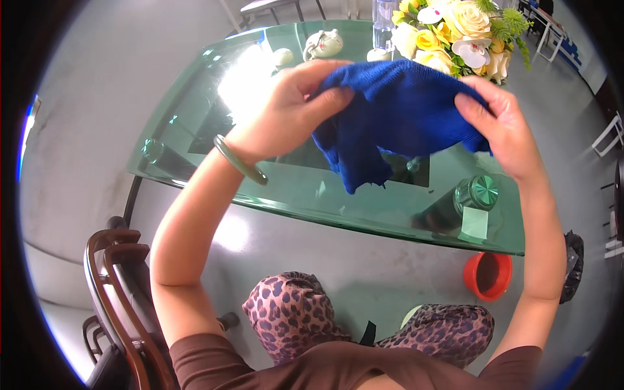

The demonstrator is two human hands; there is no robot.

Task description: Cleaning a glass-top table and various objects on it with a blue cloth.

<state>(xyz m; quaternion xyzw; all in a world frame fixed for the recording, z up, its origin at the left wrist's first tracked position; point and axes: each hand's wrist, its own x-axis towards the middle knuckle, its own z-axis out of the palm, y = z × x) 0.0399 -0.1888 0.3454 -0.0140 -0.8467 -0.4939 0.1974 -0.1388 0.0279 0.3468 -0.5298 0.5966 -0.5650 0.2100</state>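
Observation:
A blue cloth (404,107) hangs in the air between both hands, above a glass-topped table (282,187). My left hand (297,107) pinches its left upper corner between thumb and fingers; a green bangle (240,161) circles that wrist. At the opposite upper corner, my right hand (504,122) grips the fabric the same way. The cloth's top edge is stretched between the hands, while its lower left part droops with a ragged edge. Folds hide some of the fingers.
Behind the cloth stand a white teapot (324,45), a small round cup (282,57), a clear plastic bottle (383,24) and a bunch of yellow and white flowers (453,34). A red bucket (487,275) is on the floor at right; an armchair (122,292) is at left.

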